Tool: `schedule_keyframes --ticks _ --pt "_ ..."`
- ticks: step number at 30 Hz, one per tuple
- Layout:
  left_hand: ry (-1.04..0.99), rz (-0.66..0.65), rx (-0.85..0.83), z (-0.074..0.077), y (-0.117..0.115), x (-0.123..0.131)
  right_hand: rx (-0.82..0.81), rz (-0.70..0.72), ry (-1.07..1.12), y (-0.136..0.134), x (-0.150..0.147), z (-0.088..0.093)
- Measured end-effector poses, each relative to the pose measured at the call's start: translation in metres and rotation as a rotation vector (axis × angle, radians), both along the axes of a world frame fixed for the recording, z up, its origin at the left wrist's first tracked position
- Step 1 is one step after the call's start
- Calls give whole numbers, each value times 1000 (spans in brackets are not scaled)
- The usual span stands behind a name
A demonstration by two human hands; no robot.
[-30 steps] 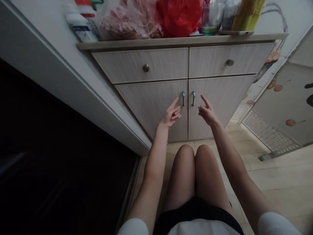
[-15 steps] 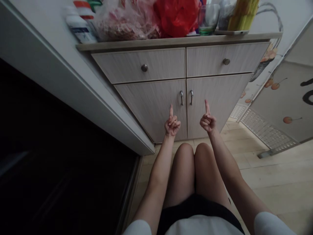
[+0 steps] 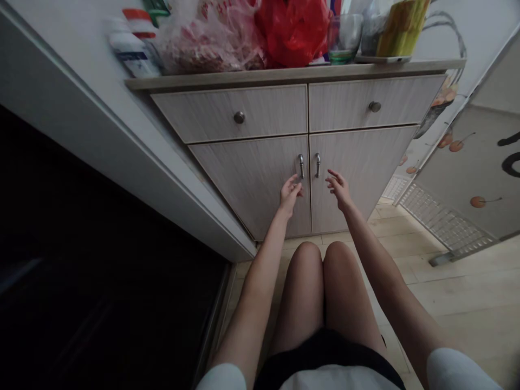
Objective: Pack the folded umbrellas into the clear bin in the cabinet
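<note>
Pale wooden floorboards run under a low wood-grain cabinet set against a white wall, with a dark opening to the left of it and a panel printed with cherries leaning to the right; the cabinet has two drawers above, each with a round knob, and two closed doors below that meet in the middle; the left door handle and the right door handle are small metal bars standing upright just either side of that seam. On the tabletop, along its front edge, stand a white bottle at the left corner, a pinkish plastic bag, a red plastic bag, a clear glass and a yellow-green pack toward the right corner. The person crouches before the doors, knees together, both bare arms stretched forward; the left hand is loosely spread and holds nothing, its fingertips just below the left door handle, whether touching I cannot tell; the right hand is likewise loosely spread and empty, fingers pointing toward the right door handle, near it but apart from it.
</note>
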State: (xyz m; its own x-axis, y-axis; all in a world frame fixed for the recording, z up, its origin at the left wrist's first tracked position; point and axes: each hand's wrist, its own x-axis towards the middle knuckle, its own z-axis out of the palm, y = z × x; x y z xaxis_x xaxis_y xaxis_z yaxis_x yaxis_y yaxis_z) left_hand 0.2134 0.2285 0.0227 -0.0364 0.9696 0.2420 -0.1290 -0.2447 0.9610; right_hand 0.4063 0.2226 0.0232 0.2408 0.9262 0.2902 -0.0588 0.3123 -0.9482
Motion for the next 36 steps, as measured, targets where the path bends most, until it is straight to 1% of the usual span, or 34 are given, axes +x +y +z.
schedule_keyframes --ticks 2,3,4,6,7,9,11,13,15,18,20,22,25,27,30,33,36 --pt "170 183 45 7 27 13 61 -143 -143 28 -10 2" --pt "238 234 53 10 39 19 89 -175 -200 41 -16 4" --pt "290 252 51 13 48 25 106 -178 -249 52 -21 5" --pt "359 219 39 16 60 35 110 -134 -322 68 -29 7" --pt "375 200 42 15 61 38 110 -109 -342 72 -32 8" --pt "373 207 82 11 56 40 128 -86 -352 71 -34 6" --pt "356 242 147 3 43 37 164 -79 -345 59 -31 3" --pt "357 282 215 -5 23 31 200 -77 -347 37 -25 -1" --pt "377 329 277 -12 -1 22 225 -92 -366 8 -15 -4" --pt "394 414 353 -21 -43 3 234 -140 -399 -44 5 -6" --pt "376 462 375 -24 -71 -12 228 -180 -379 -79 21 -7" --pt "324 495 367 -25 -99 -27 217 -229 -302 -111 38 -7" --pt "224 544 326 -25 -134 -48 206 -277 -171 -149 62 -6" --pt "178 620 306 -25 -153 -63 197 -306 -152 -166 77 -5" --pt "164 793 297 -27 -176 -94 170 -393 -183 -185 101 -4" --pt "200 973 293 -32 -194 -137 151 -521 -208 -202 131 -11" --pt "213 1141 296 -33 -208 -185 158 -707 -189 -216 167 -23"
